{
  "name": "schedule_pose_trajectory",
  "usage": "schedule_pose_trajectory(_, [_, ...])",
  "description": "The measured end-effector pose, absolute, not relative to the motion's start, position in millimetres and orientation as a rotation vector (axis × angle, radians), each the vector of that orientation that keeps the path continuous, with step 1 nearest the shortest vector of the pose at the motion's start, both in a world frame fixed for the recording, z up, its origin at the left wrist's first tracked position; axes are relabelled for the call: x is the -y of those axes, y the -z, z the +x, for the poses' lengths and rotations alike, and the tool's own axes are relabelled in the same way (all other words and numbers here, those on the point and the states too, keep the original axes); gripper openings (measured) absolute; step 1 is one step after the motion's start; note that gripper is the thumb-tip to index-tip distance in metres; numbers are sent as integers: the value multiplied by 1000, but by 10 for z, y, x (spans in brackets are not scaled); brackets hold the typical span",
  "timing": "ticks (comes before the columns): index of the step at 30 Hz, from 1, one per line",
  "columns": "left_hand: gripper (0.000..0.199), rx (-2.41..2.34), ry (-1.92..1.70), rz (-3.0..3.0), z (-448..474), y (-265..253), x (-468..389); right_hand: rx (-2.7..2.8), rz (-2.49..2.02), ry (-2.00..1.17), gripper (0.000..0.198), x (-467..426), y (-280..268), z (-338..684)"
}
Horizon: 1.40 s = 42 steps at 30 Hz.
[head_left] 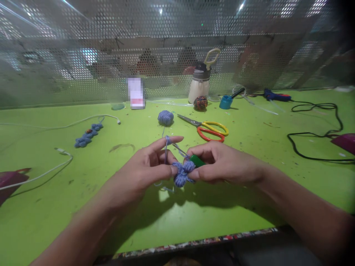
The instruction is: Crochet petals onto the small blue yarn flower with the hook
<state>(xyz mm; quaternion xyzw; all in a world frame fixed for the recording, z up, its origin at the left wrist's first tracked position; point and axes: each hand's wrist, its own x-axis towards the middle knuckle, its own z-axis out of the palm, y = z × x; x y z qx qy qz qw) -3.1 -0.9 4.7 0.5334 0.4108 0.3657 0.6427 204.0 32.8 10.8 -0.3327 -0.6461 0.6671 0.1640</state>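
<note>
Between my two hands is a small piece of blue crochet work (181, 176) with rounded, petal-like lobes. My left hand (155, 162) pinches its left side between thumb and fingers, and blue yarn is looped round the raised index finger. My right hand (213, 162) is closed on a green-handled crochet hook (196, 160), its thumb pressing the right side of the piece. The thin metal shaft points up and left toward the yarn. From the left index finger the strand runs back toward a blue yarn ball (165, 118) on the table.
Scissors (205, 127) with red and yellow handles lie behind my hands. A finished-looking blue crochet strip (88, 136) and white cables (63, 151) are at left. Farther back stand a bottle (199, 83), a multicoloured yarn ball (200, 103) and a blue pot (226, 102). A black cord (305, 157) lies right.
</note>
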Motion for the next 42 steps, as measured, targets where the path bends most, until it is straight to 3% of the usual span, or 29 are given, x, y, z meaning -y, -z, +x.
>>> schedule_pose_trajectory(7, [57, -921, -838, 1201, -54, -72, 15, 1914, -978, -1862, 15, -313, -132, 2063])
schedule_pose_trajectory(36, [38, -899, -855, 1249, -78, -13, 59, 1992, -868, -1749, 4, -295, -172, 2032])
schedule_pose_trajectory(42, [50, -856, -806, 1246, -66, 6, 29, 1957, -869, -1755, 2, -297, -162, 2035])
